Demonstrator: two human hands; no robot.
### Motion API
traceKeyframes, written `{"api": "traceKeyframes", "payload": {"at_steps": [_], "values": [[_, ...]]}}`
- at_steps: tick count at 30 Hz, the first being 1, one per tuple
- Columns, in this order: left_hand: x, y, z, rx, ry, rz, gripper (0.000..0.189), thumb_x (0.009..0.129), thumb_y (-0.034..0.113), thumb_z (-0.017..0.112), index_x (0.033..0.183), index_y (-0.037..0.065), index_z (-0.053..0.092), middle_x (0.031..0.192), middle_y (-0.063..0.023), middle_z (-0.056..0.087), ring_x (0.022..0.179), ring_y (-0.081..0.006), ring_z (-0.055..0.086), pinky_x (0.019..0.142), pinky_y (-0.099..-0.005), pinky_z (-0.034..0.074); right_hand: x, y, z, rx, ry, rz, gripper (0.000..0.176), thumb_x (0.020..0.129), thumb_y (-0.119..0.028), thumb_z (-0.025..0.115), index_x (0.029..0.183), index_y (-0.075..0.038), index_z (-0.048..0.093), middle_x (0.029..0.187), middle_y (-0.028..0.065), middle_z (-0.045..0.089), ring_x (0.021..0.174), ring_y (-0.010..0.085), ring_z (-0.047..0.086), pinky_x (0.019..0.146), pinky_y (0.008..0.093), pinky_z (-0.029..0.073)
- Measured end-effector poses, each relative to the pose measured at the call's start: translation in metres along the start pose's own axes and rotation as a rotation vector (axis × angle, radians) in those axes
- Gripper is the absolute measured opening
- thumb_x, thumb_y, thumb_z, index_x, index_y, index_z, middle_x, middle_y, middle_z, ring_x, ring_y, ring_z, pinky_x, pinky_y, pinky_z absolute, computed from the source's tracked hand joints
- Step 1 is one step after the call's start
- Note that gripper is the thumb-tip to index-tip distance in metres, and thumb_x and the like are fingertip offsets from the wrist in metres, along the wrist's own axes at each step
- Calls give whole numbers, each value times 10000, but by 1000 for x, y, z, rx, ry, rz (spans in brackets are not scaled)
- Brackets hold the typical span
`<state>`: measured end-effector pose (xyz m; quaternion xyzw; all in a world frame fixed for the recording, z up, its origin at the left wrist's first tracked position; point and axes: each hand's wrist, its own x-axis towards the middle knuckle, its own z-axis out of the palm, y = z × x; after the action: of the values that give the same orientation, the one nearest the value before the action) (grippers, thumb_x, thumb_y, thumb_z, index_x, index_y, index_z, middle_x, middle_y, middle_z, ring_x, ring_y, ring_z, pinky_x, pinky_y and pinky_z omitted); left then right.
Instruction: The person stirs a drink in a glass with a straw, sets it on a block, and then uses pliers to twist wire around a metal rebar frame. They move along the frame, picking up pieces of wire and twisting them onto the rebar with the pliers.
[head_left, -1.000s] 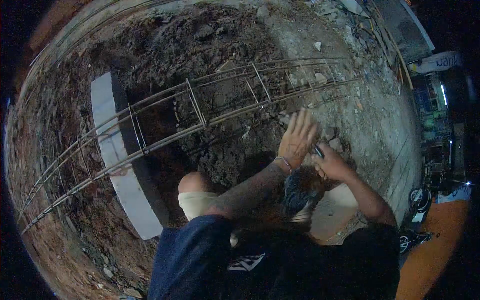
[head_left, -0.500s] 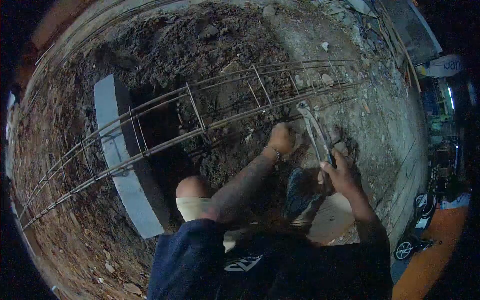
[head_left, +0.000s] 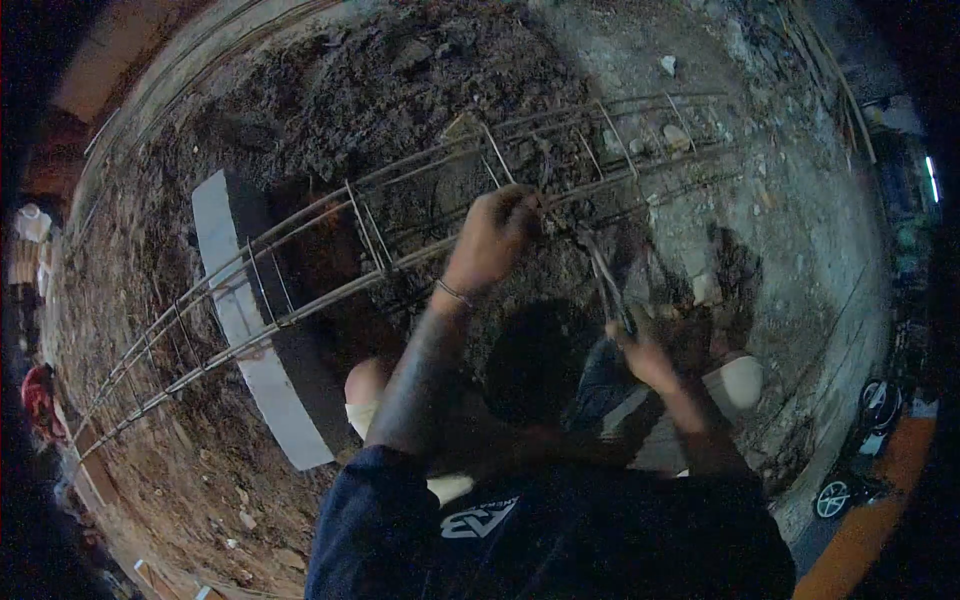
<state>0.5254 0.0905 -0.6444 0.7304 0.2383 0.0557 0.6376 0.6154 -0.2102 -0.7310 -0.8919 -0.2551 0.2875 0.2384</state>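
A long rebar cage with square stirrups crosses in front of me. My left hand is closed at its near bar, beside a stirrup. What its fingers grip is hidden. Lower right, my right hand is wrapped round the handles of long metal pincers. Their head points up and left toward the near bar, just right of my left hand. Blur hides whether the jaws touch anything.
A pale concrete block lies under the cage at left, beside a dark hole. Rough soil and stones surround the cage. My knees are close below it. A wheeled thing stands at far right.
My left hand has moved up and left onto the near bar. The pincers have tilted left and moved slightly down and left with my right hand. The view has shifted slightly.
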Motion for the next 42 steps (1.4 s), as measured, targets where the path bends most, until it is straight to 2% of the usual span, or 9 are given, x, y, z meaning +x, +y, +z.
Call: {"api": "traceKeyframes", "payload": {"at_steps": [3, 6, 8, 12, 27, 32, 35, 39, 42], "values": [[6, 6, 11, -479, 34, -28, 263, 852, 221, 493, 979, -5, 540, 853, 6, 577, 711, -49, 491, 602, -183, 389, 35, -39, 28, -74, -111, 219, 517, 841, -300, 476, 1234, -19, 291, 1068, 188, 480, 958, 291, 493, 823, 366, 380], [14, 6, 25, -582, -6, 18, 244, 852, 218, 492, 980, 18, 546, 838, 20, 570, 667, -40, 485, 564, -185, 387, 71, -43, 60, 1271, 350, 671, 476, 840, -331, 470, 1173, -13, 349, 1009, 186, 506, 876, 284, 515, 799, 362, 392], [11, 23, 32, -482, 52, -108, 231, 851, 216, 491, 978, 33, 553, 805, 24, 568, 588, -35, 468, 502, -186, 374, 72, -55, 48, 136, 381, -110, 376, 857, -298, 457, 1103, -17, 412, 1007, 151, 508, 964, 266, 486, 825, 387, 384], [22, 26, 58, -387, 117, -81, 272, 852, 223, 488, 1011, 8, 537, 783, 3, 572, 520, -36, 454, 450, -179, 361, 89, -140, -51, 603, 402, -478, 310, 871, -273, 438, 1014, -4, 497, 1033, 134, 520, 952, 217, 499, 805, 339, 386], [50, -1, -31, 1172, 428, -24, 314, 773, 84, 510, 1082, 30, 489, 981, -123, 551, 849, -224, 526, 709, -326, 432, 158, -128, -66, 861, -46, -301, 318, 874, -289, 433, 934, 12, 515, 750, 57, 561, 501, 117, 440, 488, 309, 393], [106, -5, -83, 620, 37, -464, 425, 805, 397, 497, 895, -16, 539, 858, -118, 578, 795, -184, 549, 653, -327, 446, 164, -136, -45, 711, -122, -299, 294, 864, -272, 460, 952, 6, 493, 682, 76, 515, 507, 132, 418, 502, 333, 382], [169, -130, -109, -558, -386, -74, 329, 815, 261, 535, 990, -18, 550, 1000, -128, 566, 785, -179, 573, 670, -353, 469, 166, -149, -48, 363, 40, -302, 197, 837, -184, 496, 858, 11, 511, 702, 122, 522, 564, 243, 488, 552, 389, 399], [171, -76, -119, 741, -479, 190, 421, 814, 191, 539, 1192, 53, 417, 1168, -86, 468, 1034, -201, 467, 851, -332, 380, 183, -167, -34, 20, 164, -468, 205, 797, -175, 529, 780, 27, 558, 681, 130, 572, 614, 227, 565, 571, 347, 431], [157, -63, -109, 450, -272, 320, 290, 809, 284, 534, 948, 30, 540, 892, -116, 553, 808, -199, 536, 709, -350, 414, 201, -173, -20, -79, 137, -445, 145, 739, -108, 543, 693, 28, 563, 631, 144, 557, 613, 242, 571, 566, 347, 432]]}}
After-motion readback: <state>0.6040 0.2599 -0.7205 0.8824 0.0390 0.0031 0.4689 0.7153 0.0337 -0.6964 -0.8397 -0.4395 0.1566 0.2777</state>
